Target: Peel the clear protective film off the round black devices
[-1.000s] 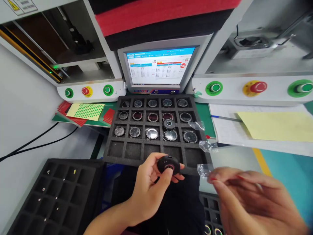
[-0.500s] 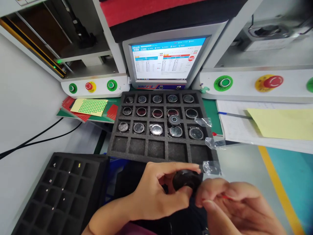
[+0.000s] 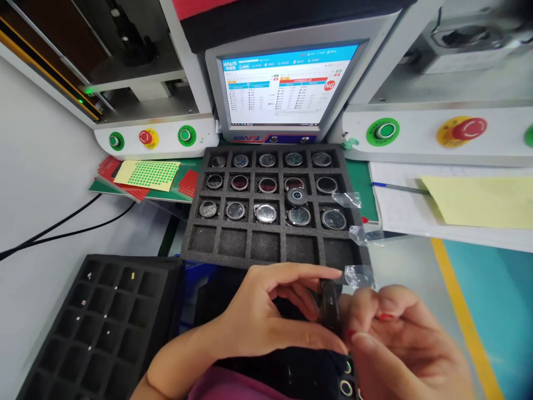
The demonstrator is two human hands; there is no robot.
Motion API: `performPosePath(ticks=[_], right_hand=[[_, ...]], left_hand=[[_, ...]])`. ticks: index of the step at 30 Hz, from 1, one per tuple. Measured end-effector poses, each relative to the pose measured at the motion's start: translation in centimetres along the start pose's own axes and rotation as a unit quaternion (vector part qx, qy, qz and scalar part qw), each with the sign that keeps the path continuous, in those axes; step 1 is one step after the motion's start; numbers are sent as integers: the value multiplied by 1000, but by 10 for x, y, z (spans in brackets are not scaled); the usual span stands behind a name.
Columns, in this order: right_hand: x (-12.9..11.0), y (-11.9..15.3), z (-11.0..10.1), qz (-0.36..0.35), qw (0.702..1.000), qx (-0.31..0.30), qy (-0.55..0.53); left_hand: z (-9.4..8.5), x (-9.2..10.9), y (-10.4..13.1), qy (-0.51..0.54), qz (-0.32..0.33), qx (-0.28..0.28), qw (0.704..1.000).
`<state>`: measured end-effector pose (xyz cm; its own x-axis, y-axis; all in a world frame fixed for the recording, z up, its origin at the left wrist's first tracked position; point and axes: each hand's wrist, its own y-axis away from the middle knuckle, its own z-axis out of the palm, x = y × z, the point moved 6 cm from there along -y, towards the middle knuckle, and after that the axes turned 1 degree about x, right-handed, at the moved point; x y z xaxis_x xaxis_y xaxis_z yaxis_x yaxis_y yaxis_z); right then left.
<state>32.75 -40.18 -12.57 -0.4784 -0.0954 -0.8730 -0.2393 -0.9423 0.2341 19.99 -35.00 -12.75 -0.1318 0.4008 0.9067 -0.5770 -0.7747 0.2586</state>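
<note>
Left hand point(image 3: 287, 316) holding apparent dark watch case point(image 3: 330, 305) edge-on

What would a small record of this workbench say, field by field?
Left hand: holds a black round watch body, turned edge-on
Right hand: close beside it, small red bits at the fingers
Tray: dark grey foam tray, three rows of round watch faces
Screen: rectangular, grey-framed screen showing a red NG badge
</note>
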Motion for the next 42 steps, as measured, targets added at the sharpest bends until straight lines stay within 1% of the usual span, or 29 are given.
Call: performPosePath(ticks=[3,8,12,17,20,29,34,38,42], right_hand=[[-1,0,2,9,1000,-20,-4],[-2,-3,5,0,999,-29,17],[-3,-3,5,-11,999,-44,22],[1,-1,4,29,998,-50,19],[1,0,5,34,998,-49,12],[1,-4,9,31,998,-56,16],[2,-5,10,38,998,-56,18],[1,-6,13,44,997,-56,7],[7,-8,16,78,994,-72,-10]], left_hand=[[-2,6,2,-43,23,8,999],[-4,12,3,-92,54,23,994],[-3,16,2,-103,59,12,993],[-2,20,3,-108,64,0,992],[-2,21,3,-117,70,-3,991],[-5,25,3,-155,85,8,984],[-7,25,4,-150,91,20,984],[-7,29,6,-161,119,14,980],[-9,35,9,-199,152,27,968]])
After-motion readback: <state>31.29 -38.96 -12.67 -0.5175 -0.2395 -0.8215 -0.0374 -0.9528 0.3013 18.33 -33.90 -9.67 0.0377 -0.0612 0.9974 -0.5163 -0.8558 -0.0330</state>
